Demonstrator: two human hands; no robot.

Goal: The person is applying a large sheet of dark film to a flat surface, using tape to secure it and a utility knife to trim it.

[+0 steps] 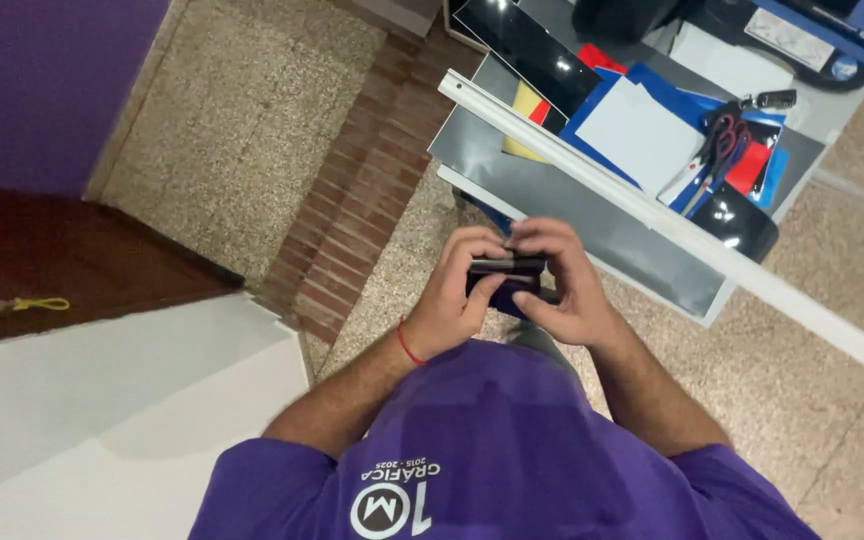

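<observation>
Both hands, left hand [452,300] and right hand [564,285], gripping small black flat object [505,268], long axis running left-right between them

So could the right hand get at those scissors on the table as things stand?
Probably not at once. The right hand and the left hand together clasp a small dark object. The scissors lie uncovered on the table, beyond a white rail, so the path looks free.

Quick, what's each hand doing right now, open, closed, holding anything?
Left hand: closed on the small dark object.
Right hand: closed on the same small dark object, fingers curled over its top.
</observation>
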